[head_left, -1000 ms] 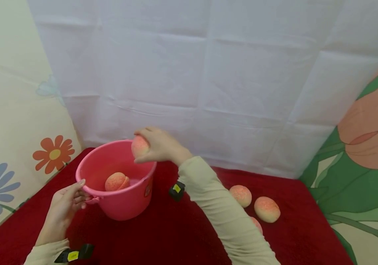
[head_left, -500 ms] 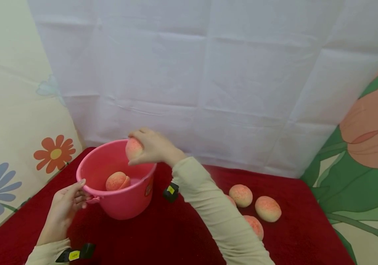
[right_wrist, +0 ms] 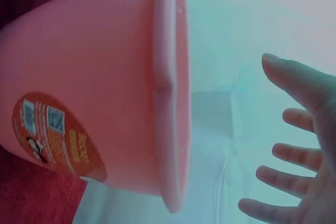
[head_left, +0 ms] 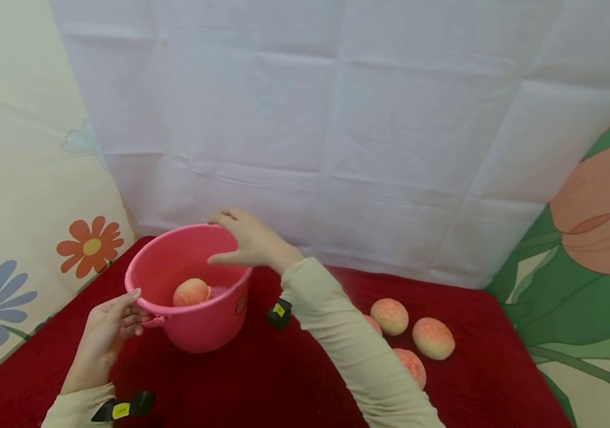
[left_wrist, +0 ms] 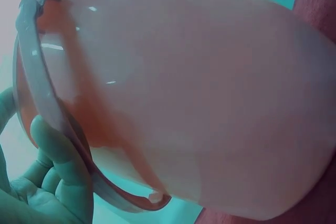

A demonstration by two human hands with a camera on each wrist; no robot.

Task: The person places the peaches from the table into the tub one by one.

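A white sheet point(head_left: 310, 113) fills the upper part of the head view, above a red tabletop point(head_left: 267, 374); floral cloths point(head_left: 21, 154) flank both sides. The pink bucket point(head_left: 205, 330) rests on the tabletop, left of centre. From lower right, a pale sleeve point(head_left: 353, 345) extends to the right hand point(head_left: 253, 241), whose fingers, spread and holding nothing, reach over the right side of the bucket's mouth. The left hand point(head_left: 104, 333), at lower left, grips the near-left rim, thumb on top and fingers curled below. One peach point(head_left: 191, 292) is plainly visible, lying inside the bucket; four other peaches point(head_left: 433, 338) form a loose group at lower right, two partly hidden by the sleeve. The right wrist view shows an oval label point(right_wrist: 58, 135) on the bucket's wall.
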